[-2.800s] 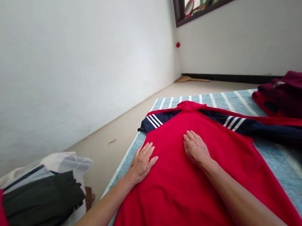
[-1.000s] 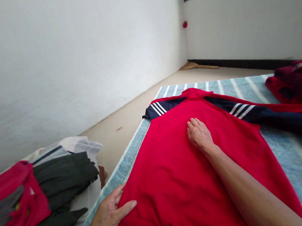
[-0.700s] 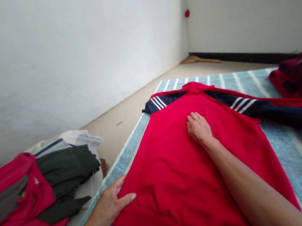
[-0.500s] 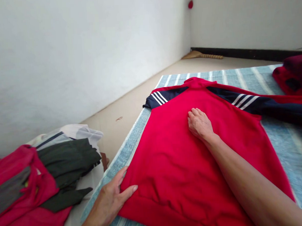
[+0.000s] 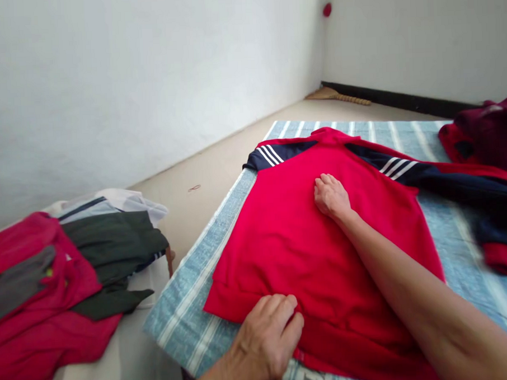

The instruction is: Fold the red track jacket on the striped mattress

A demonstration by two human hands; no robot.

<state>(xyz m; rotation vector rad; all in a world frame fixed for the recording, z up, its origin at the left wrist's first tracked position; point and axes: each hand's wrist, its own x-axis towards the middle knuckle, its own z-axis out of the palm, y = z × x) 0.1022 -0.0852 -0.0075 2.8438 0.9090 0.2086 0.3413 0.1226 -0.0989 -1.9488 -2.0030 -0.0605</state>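
A red track top (image 5: 297, 233) lies spread out, its navy sleeves crossed by white stripes. One sleeve (image 5: 450, 181) stretches off to the right and ends in a red cuff; the other is folded under at the left shoulder. At the bottom hem, my left hand (image 5: 266, 335) is closed on the fabric, fingers curled over it. Higher up, near the middle of the body, my right hand (image 5: 331, 196) rests with bent fingers held together against the cloth; its fingertips are partly hidden. My right forearm crosses over the garment.
Blue-and-white striped cloth (image 5: 192, 316) covers the surface beneath. To the left is a heap of clothes, including a dark green garment (image 5: 113, 241) and a red one (image 5: 38, 356). Dark red clothing (image 5: 490, 135) sits at the far right. A broom (image 5: 337, 95) lies by the wall.
My left hand has moved from the left side edge to the right along the hem and closed. The hem's left corner lies flatter. My right hand stays in about the same place on the cloth.
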